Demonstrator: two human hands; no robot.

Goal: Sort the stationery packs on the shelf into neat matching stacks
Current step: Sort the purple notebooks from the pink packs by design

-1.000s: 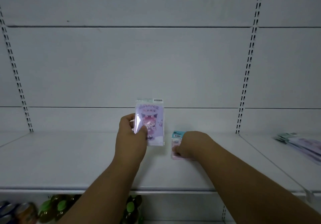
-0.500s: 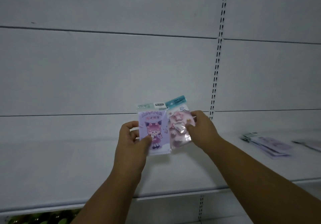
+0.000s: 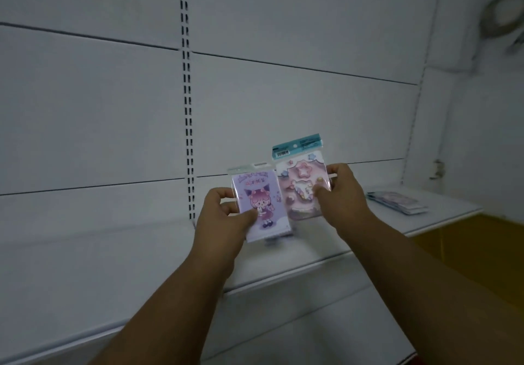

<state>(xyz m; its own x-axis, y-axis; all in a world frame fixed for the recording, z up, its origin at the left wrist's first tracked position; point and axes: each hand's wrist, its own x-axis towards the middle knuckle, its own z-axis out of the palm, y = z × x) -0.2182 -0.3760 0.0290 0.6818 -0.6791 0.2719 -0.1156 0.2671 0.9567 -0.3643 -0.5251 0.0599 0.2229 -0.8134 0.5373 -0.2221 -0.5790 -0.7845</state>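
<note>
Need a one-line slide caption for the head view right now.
Left hand holds a purple pack, right hand a pink pack, side by side above the white shelf.

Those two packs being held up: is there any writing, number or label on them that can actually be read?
Nothing can be read for sure.
Purple pack, left hand: a row of characters along the top, too blurred to read.
Pink pack, right hand: teal header with a barcode sticker and small print, too small to read.
Packs lying on the shelf to the right: too blurred to read.
</note>
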